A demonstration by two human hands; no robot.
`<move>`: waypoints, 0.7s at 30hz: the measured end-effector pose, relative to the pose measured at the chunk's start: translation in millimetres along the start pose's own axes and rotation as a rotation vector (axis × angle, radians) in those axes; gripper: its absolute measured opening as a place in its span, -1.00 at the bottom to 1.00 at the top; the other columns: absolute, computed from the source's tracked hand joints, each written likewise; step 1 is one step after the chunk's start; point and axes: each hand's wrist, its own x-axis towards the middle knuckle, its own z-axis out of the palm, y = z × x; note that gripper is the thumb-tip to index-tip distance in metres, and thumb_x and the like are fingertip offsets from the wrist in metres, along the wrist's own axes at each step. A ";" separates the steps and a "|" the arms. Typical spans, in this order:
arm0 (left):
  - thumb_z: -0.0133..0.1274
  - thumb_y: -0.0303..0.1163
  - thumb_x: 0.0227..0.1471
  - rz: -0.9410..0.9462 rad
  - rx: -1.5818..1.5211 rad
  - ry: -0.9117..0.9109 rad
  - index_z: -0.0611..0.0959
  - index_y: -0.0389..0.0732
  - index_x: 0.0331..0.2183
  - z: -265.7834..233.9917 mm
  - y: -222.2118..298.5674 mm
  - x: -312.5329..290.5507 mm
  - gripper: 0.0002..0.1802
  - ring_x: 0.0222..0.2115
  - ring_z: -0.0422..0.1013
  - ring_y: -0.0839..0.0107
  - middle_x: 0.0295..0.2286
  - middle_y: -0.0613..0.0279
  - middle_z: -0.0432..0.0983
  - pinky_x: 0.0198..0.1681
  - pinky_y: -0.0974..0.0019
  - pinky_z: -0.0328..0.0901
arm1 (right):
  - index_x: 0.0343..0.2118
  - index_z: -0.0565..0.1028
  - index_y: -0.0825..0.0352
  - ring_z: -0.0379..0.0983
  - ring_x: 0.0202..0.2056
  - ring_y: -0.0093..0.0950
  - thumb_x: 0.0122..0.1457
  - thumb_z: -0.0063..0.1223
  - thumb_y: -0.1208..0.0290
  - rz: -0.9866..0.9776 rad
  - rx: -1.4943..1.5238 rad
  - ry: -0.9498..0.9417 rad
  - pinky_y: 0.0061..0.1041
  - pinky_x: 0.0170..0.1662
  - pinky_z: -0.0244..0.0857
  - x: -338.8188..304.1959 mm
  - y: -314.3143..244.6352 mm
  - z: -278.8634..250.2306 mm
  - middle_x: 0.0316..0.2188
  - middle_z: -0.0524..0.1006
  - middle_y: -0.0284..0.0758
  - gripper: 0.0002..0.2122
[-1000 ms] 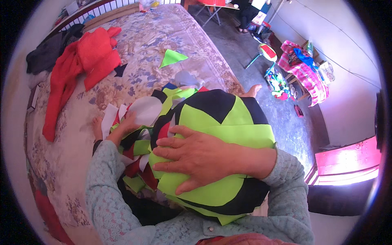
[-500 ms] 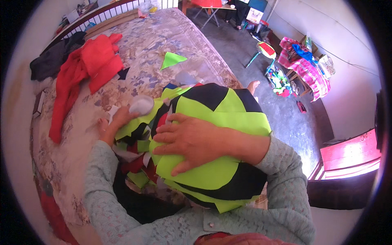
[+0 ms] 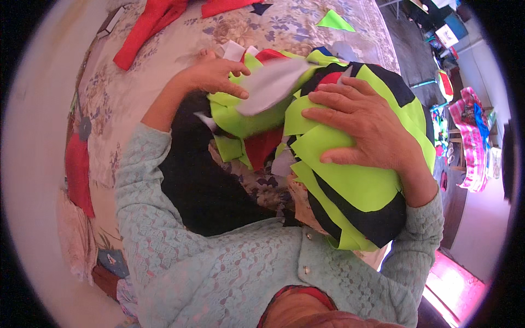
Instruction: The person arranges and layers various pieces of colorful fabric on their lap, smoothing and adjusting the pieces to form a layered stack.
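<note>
Fluorescent yellow-green and black fabric pieces (image 3: 355, 183) lie in a thick, rounded stack in front of me. My right hand (image 3: 363, 123) rests flat on top of the stack, fingers spread. To its left, my left hand (image 3: 216, 76) is raised with its fingers apart. Beside those fingertips is a pale grey fabric scrap (image 3: 270, 87), smeared by motion; it appears clear of the hand. Beneath it sit loose yellow-green scraps (image 3: 232, 117) and a red scrap (image 3: 262, 147). White scraps (image 3: 234, 51) lie just beyond my left hand.
A flowered bedsheet (image 3: 298, 30) spreads under everything. On it are a bright green triangular scrap (image 3: 335, 21), a small dark scrap (image 3: 261, 8) and a red garment (image 3: 146, 33). Off to the right stands a chair draped with pink checked cloth (image 3: 470, 147).
My left hand has lifted from the scraps and opened, and the pale grey scrap is moving beside it. My right hand stays on the stack. The view has tilted downward.
</note>
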 end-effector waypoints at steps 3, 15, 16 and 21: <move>0.14 0.22 -0.22 -0.047 0.320 0.022 0.59 0.04 -0.11 20.5 -27.3 14.8 -0.34 -0.11 0.34 0.11 -0.20 0.19 0.53 0.13 -0.20 -0.27 | -0.06 0.45 0.22 0.29 0.05 -0.25 -0.02 0.08 -0.05 0.008 0.009 -0.023 -0.17 0.16 0.05 0.6 0.8 -1.2 -0.02 0.42 -0.24 -0.47; 0.26 -0.10 -0.26 -0.181 0.001 0.270 0.53 -0.21 -0.13 66.9 -13.4 62.3 -0.37 -0.13 0.39 0.09 -0.17 -0.03 0.46 -0.05 0.15 0.26 | -0.06 0.46 0.21 0.29 0.05 -0.26 -0.03 0.08 -0.05 0.003 0.018 -0.030 -0.16 0.15 0.05 -2.0 -1.7 -4.3 -0.01 0.41 -0.24 -0.47; 0.27 -0.10 -0.27 -0.173 0.003 0.338 0.50 -0.22 -0.09 71.0 -12.1 71.3 -0.32 -0.10 0.37 0.08 -0.11 -0.06 0.43 -0.02 0.14 0.24 | -0.07 0.46 0.22 0.29 0.06 -0.26 -0.03 0.08 -0.06 0.009 0.014 -0.021 -0.17 0.15 0.05 -3.1 -2.4 -4.1 -0.02 0.41 -0.24 -0.47; 0.35 -0.11 -0.37 0.059 -0.170 0.228 0.41 -0.28 0.01 93.6 -50.9 112.5 -0.12 -0.05 0.34 0.08 -0.07 -0.09 0.40 0.03 0.17 0.22 | -0.07 0.46 0.23 0.30 0.05 -0.29 -0.01 0.05 -0.08 -0.008 0.026 0.011 -0.18 0.15 0.04 -5.7 2.1 2.3 -0.06 0.43 -0.22 -0.47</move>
